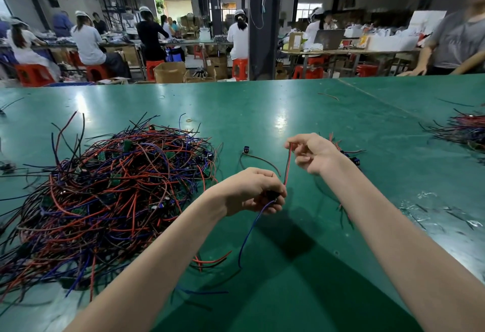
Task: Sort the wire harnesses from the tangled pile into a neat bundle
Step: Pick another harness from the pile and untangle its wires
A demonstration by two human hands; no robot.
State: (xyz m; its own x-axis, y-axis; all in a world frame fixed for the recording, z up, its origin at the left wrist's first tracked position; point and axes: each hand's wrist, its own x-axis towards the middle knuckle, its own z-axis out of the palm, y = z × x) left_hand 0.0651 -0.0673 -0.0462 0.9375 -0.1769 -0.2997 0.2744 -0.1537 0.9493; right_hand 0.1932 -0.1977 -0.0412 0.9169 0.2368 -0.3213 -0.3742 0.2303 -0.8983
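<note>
Over a green table (301, 111), the left hand (252, 191) gripped a harness's black connector while the right hand (312, 153) pinched its red wire (288, 166) taut, apparently straightening it, beside the tangled pile (112, 187).

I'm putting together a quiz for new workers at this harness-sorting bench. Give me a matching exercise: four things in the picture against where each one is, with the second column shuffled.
Things
1. tangled pile
2. red wire
3. blue wire
4. loose black connector

Places
A. hangs down from the left hand
B. lies alone on the table, between the pile and the right hand
C. stretches between the two hands
D. heaped on the table, left of both hands

Pairs: 1-D, 2-C, 3-A, 4-B
</note>
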